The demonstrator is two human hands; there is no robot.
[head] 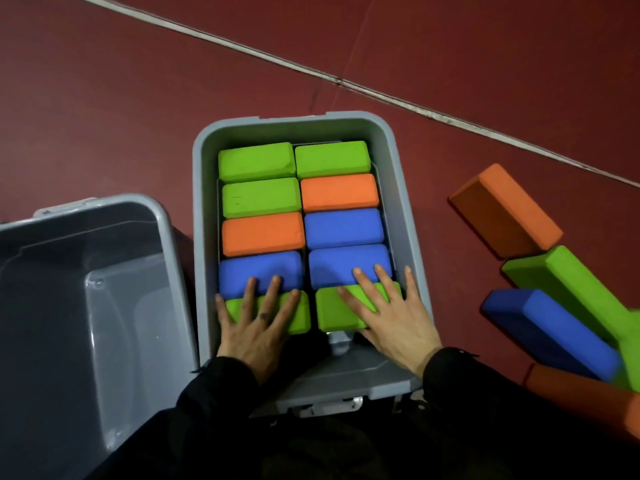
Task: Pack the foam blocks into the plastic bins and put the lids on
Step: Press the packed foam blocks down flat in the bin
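Sitting at the far left on the dark red floor (138, 81), an empty grey bin (83, 306) has no blocks in it. Just right of it stands a second grey bin (204, 209) packed with ten foam blocks in two columns of five.

The left column, far to near, runs green, green, orange, blue, green; the right column runs green, orange, blue, blue, green. That makes five green, two orange and three blue inside. The left hand (256, 327) lies flat and spread on the nearest green block of the left column (301, 317), its fingertips reaching onto the blue block (259, 271) beyond. The right hand (391, 317) lies flat and spread on the nearest green block of the right column (332, 313), its fingers reaching the blue block (346, 261) ahead and the bin's right wall. Both hands are open, pressing rather than gripping anything.

A grey lid (346, 382) lies near the person's black sleeves, partly under the packed bin's near edge.

To the right, loose blocks lie on the floor: an orange one (505, 209), a green one (581, 282), a blue one (554, 334) and another orange one (581, 389) at the frame edge.
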